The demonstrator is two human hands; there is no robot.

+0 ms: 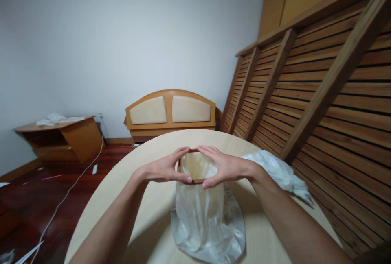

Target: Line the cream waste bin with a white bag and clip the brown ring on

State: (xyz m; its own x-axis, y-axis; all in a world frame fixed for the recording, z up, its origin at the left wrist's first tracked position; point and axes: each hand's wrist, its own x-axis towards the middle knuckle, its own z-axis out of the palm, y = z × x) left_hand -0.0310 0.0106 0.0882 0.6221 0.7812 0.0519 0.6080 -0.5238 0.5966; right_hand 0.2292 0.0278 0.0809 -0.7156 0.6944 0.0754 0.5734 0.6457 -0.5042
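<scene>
translucent plastic bag [199,211] lines the inside of a brown-rimmed bin [198,182] and hangs down its outside, spreading in wrinkles over the pale round surface [146,219]. the left hand [167,167] and right hand [226,166] grip the bin's rim from opposite sides, fingers curved at the far edge, thumbs at the near edge. a bunched whitish plastic bag [276,171] lies beyond the right forearm, near the slatted wooden panel [308,89].

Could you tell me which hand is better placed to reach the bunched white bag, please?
Probably the right hand: the bag lies beside its forearm, while the left hand is farther away.
</scene>
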